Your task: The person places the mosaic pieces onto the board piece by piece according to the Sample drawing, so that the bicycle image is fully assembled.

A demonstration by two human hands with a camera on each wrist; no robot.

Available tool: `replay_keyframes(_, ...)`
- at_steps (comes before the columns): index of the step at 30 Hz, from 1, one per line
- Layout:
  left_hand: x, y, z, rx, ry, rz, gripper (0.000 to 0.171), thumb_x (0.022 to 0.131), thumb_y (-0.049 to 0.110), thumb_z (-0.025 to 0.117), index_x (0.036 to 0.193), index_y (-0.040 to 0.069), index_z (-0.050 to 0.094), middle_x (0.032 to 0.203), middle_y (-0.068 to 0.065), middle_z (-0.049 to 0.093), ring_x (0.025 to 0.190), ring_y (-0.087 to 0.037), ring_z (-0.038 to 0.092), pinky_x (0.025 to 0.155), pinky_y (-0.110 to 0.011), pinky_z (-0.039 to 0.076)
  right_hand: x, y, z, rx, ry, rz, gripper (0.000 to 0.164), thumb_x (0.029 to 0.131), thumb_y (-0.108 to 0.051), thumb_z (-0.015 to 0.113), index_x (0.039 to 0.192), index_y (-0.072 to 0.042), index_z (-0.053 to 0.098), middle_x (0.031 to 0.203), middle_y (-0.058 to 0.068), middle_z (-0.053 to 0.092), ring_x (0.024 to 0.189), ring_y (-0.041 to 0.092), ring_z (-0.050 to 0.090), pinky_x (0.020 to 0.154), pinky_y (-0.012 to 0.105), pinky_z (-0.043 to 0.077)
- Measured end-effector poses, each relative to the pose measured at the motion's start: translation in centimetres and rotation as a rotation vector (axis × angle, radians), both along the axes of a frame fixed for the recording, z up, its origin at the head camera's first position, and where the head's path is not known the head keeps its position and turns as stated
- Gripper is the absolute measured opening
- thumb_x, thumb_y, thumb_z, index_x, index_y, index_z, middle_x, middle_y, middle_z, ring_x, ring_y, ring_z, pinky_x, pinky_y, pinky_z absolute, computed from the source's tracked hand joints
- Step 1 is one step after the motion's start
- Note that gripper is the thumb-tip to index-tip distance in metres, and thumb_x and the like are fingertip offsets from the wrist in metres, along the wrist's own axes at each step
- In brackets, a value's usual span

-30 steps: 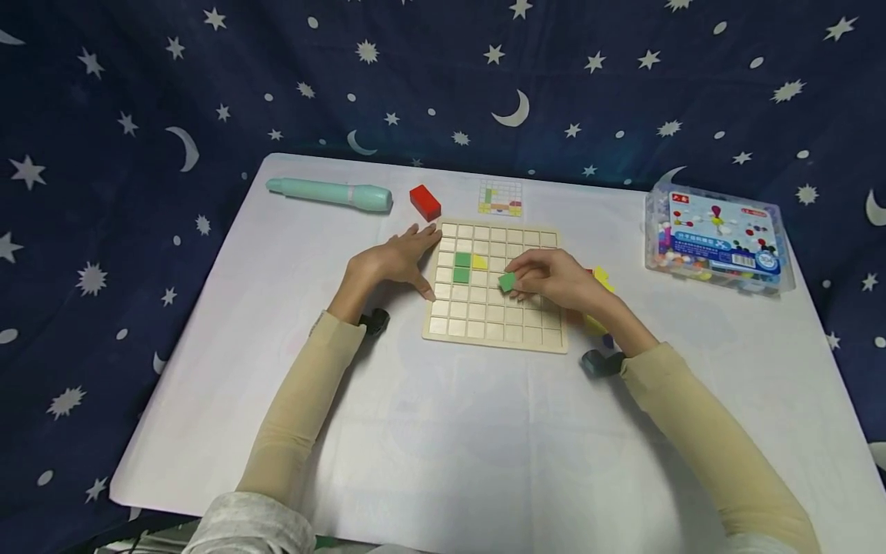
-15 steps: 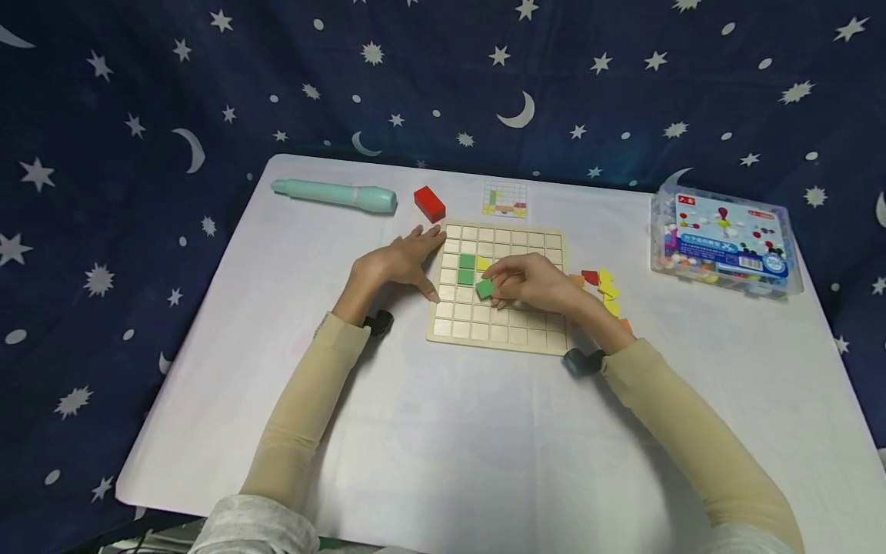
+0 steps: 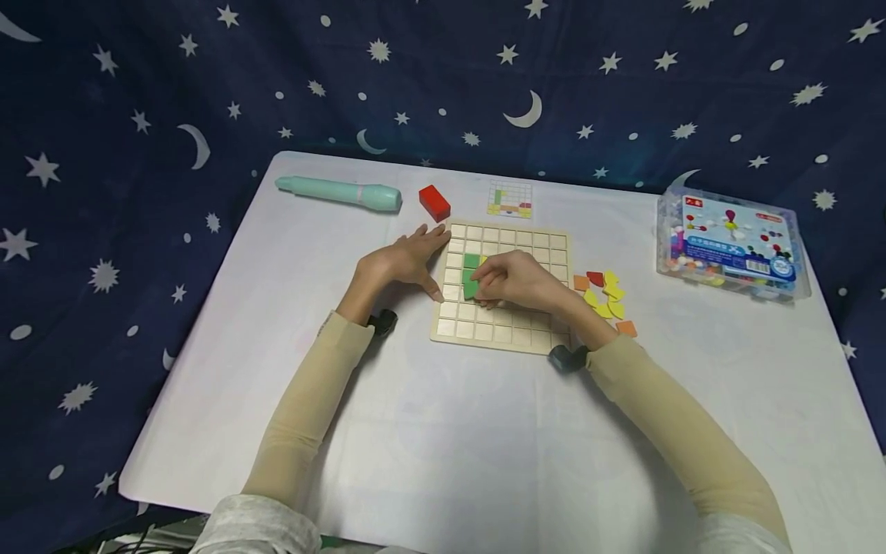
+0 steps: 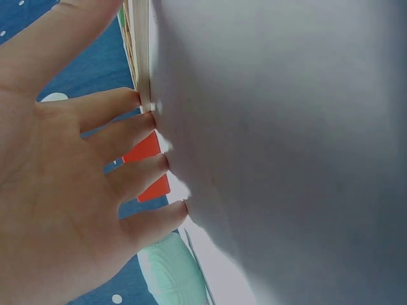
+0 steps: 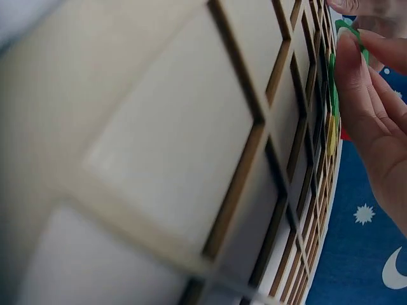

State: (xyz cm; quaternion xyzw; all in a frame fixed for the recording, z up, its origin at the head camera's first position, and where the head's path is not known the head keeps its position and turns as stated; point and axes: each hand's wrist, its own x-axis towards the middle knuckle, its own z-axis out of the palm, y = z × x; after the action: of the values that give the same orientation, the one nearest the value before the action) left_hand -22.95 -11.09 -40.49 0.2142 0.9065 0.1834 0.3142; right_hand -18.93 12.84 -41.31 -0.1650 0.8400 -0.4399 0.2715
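our right hand (image 3: 515, 278) grasps a green tile (image 3: 470, 291) between thumb and fingertips, over the grid board (image 3: 484, 332), just on the near side of two green tiles (image 3: 471, 261) lying in one column. whether the held tile touches the board, we cannot tell. in the right wrist view it looks tilted, so we would do best to level it, square its edges to the grid lines, and only then let go, pressing it flat with one fingertip. our left hand (image 3: 401, 260) is released, fingers spread at the board's left edge; light pressure there should stop the board sliding on the desk (image 3: 443, 431). we should lift our fingers straight up, since a sideways sweep could nudge the placed tiles or the yellow tile (image 3: 484, 260), partly hidden by our right hand.
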Motion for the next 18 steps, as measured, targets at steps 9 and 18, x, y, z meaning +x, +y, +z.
replay_keyframes(9,-0.05,0.13,-0.28,0.005,0.002,-0.008,0.122,0.077,0.036,0.091,0.167,0.013,0.012,0.175,-0.005,0.002,0.161,-0.029,-0.007,0.131,-0.05,0.004,0.0,-0.83,-0.55,0.023,-0.02,-0.015,0.026,0.087,-0.006,0.078,0.112,0.002,0.072,0.088,0.012,0.076,0.073,0.02,0.075,0.072,0.029,0.061)
replay_keyframes(18,0.02,0.02,0.03,0.006,0.005,-0.005,0.122,0.077,0.036,0.091,0.167,0.013,0.012,0.175,-0.005,0.002,0.161,-0.029,-0.006,0.131,-0.05,0.003,0.02,-1.02,-0.21,0.061,-0.012,-0.005,0.026,0.088,-0.008,0.078,0.112,0.001,0.072,0.087,0.01,0.078,0.072,0.019,0.075,0.073,0.028,0.06)
